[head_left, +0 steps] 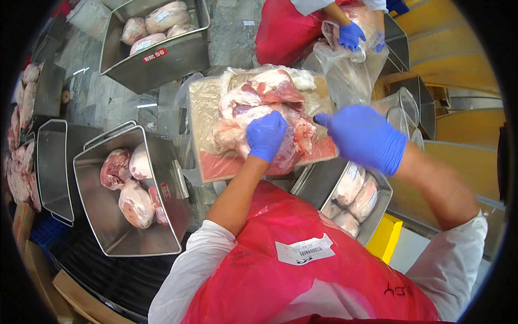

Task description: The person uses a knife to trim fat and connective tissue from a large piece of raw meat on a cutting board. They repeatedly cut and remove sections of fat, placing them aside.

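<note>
Directly left of the right hand (369, 135), just beside it: one raw meat cut (264, 100), probably pork, spread over the middle of the film-covered surface (202, 108). Irregular and folded, with no clear long axis; reddest toward the right hand, mostly white fat on the opposite side. Nearer still, in fact touching: the left hand (266, 132), set down near the middle of the cut. Closed into a fist there, apparently gripping a fold of meat, though with fingertips hidden. Blurred on the right side, with a dark bit at the end facing the meat; cannot tell if gripping anything.

By count: one cut on the surface, two blue-gloved hands at work on it. Four raw pieces (136, 204) in the lower-left metal bin (97, 210). Four wrapped pieces (172, 19), some labelled, in the upper-left metal bin (178, 65). At least three bagged pieces (362, 198) in the lower-right metal bin (379, 204). At upper right, one co-worker in a red apron (280, 32), with one blue glove (351, 36) plain to see on another large piece. At far left, heaped meat (24, 97), too crowded to count.
</note>
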A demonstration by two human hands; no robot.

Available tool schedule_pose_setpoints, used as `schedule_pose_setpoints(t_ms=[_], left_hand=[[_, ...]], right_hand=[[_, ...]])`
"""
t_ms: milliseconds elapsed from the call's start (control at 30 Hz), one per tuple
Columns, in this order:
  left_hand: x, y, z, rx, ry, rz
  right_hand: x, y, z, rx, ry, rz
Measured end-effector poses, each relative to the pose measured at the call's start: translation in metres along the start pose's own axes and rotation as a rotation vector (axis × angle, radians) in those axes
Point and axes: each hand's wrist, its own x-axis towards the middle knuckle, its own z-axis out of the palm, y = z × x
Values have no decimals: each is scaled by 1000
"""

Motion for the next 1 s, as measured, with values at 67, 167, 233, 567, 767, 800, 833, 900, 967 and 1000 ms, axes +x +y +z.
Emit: schedule_pose_setpoints(t_ms=[67, 167, 233, 567, 767, 800, 833, 900, 967, 1000], left_hand=[[3, 0, -2, -17, -5, 2], [2, -3, -5, -82, 9, 3], [4, -5, -12, -158, 8, 8], [14, -7, -13, -88, -79, -79], [22, -14, -24, -71, -140, -37], [24, -16, -25, -50, -154, -36], [26, -15, -25, -28, -174, -26], [27, -15, -27, 8, -191, -37], [33, -7, -26, 28, -207, -38], [34, -5, -24, 53, -166, -40]], right_hand=[[23, 16, -25, 11, -89, -24], [61, 33, -66, 26, -281, -37], [97, 46, -89, -15, -421, -8], [75, 54, -56, -311, -159, -102], [-96, 54, 116, 370, 425, 248], [-110, 44, 124, 354, 423, 315], [-126, 32, 132, 346, 422, 391], [-134, 27, 149, 335, 502, 435], [-135, 28, 156, 331, 526, 425], [-130, 30, 157, 325, 538, 410]])
